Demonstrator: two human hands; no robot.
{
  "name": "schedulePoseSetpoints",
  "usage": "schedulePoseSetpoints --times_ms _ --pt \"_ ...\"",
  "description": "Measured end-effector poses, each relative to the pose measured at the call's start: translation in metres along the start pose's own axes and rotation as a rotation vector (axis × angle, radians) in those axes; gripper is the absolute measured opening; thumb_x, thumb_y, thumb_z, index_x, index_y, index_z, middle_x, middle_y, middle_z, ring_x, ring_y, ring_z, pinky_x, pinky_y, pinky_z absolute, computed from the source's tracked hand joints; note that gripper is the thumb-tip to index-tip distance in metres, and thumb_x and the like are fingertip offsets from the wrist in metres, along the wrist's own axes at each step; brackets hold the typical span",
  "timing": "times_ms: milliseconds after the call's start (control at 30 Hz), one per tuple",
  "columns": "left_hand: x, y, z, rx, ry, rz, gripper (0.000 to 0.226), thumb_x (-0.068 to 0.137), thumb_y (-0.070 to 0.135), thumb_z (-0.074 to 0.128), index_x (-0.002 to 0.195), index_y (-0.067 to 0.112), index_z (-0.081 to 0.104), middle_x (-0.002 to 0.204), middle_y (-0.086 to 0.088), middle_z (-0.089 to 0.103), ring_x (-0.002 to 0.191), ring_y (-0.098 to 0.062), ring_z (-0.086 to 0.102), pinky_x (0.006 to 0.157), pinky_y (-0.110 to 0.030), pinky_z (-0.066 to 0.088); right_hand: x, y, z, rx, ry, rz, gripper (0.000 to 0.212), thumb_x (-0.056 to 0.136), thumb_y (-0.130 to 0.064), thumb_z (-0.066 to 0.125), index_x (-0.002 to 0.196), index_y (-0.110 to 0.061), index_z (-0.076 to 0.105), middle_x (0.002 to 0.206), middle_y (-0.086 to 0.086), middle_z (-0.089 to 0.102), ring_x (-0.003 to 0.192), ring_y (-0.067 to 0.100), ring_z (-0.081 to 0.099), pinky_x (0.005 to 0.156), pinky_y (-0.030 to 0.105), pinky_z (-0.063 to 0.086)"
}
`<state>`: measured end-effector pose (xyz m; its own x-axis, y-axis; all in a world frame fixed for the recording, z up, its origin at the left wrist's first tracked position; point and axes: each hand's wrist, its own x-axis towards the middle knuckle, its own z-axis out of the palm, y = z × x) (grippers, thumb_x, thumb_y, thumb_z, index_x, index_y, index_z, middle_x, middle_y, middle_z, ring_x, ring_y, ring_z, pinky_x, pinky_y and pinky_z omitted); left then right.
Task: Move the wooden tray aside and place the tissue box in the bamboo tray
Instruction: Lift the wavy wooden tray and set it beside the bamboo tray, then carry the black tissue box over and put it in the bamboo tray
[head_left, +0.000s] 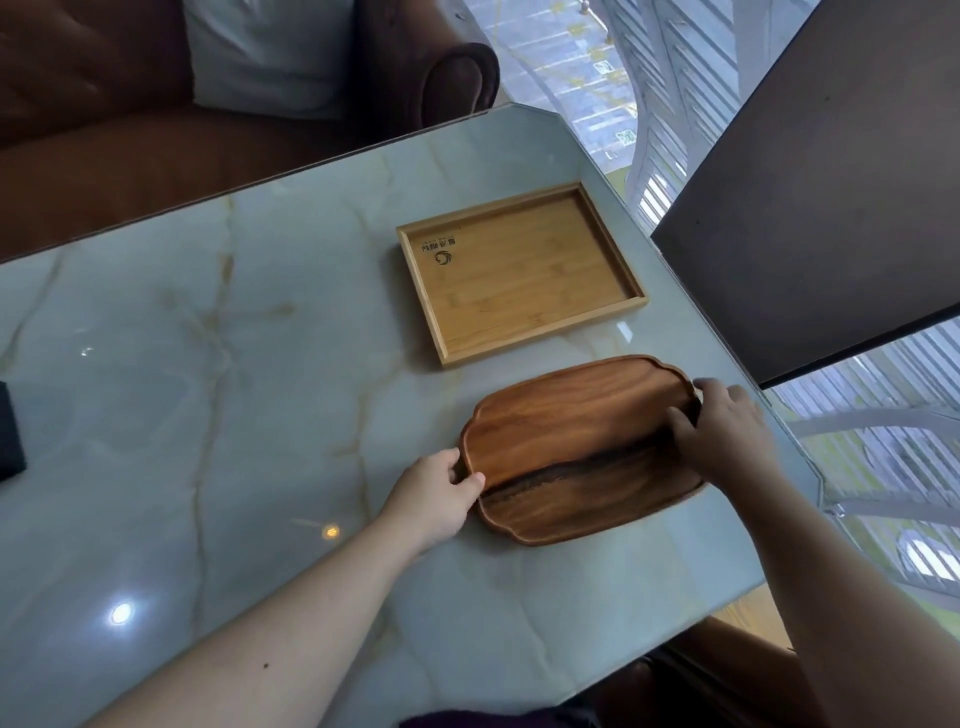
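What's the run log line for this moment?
step: move wooden tray | left hand, right hand: gripping its ends | bamboo tray: empty

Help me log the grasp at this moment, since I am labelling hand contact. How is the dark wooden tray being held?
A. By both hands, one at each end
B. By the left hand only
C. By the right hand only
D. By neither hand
A: the left hand grips the near-left end of the wooden tray and the right hand grips its far-right end.
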<state>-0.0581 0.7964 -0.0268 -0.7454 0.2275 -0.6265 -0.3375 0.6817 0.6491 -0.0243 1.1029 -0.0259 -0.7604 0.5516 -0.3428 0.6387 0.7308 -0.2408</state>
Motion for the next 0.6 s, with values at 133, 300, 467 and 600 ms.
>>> schedulePoseSetpoints --times_ms 133,300,467,600 --pt "-0.008 -0.01 -0.035 0.353 0.129 0.156 0.062 0.088 0.036 0.055 0.14 0.007 0.037 0.135 -0.019 0.052 0.124 -0.033 0.05 0.105 -0.036 0.039 -0.025 -0.063 -0.004 -0.034 0.034 -0.272 0.059 0.087 -0.045 0.056 0.138 -0.02 0.041 0.136 0.016 0.049 0.124 0.037 0.045 0.102 0.051 0.039" --pt "-0.032 -0.051 -0.102 0.543 0.253 0.278 0.066 0.088 0.039 0.053 0.143 0.008 0.032 0.14 -0.017 0.046 0.128 -0.033 0.043 0.108 -0.039 0.036 -0.075 -0.159 0.021 -0.106 -0.107 -0.617 0.068 0.084 -0.047 0.06 0.143 -0.022 0.036 0.144 0.009 0.044 0.13 0.031 0.042 0.106 0.048 0.039" --pt "-0.066 -0.107 -0.165 0.66 0.332 0.253 0.068 0.088 0.044 0.05 0.144 0.012 0.029 0.142 -0.012 0.044 0.13 -0.03 0.04 0.105 -0.038 0.037 -0.126 -0.236 0.056 -0.195 -0.152 -0.863 0.07 0.083 -0.051 0.06 0.141 -0.019 0.04 0.138 0.009 0.047 0.124 0.032 0.047 0.099 0.043 0.042" --pt "-0.095 -0.148 -0.209 0.674 0.384 0.224 0.069 0.088 0.044 0.05 0.144 0.011 0.029 0.141 -0.012 0.045 0.129 -0.03 0.04 0.104 -0.039 0.038 -0.156 -0.288 0.08 -0.259 -0.167 -0.972 0.071 0.083 -0.055 0.057 0.143 -0.022 0.036 0.141 0.005 0.045 0.126 0.029 0.045 0.101 0.04 0.039"
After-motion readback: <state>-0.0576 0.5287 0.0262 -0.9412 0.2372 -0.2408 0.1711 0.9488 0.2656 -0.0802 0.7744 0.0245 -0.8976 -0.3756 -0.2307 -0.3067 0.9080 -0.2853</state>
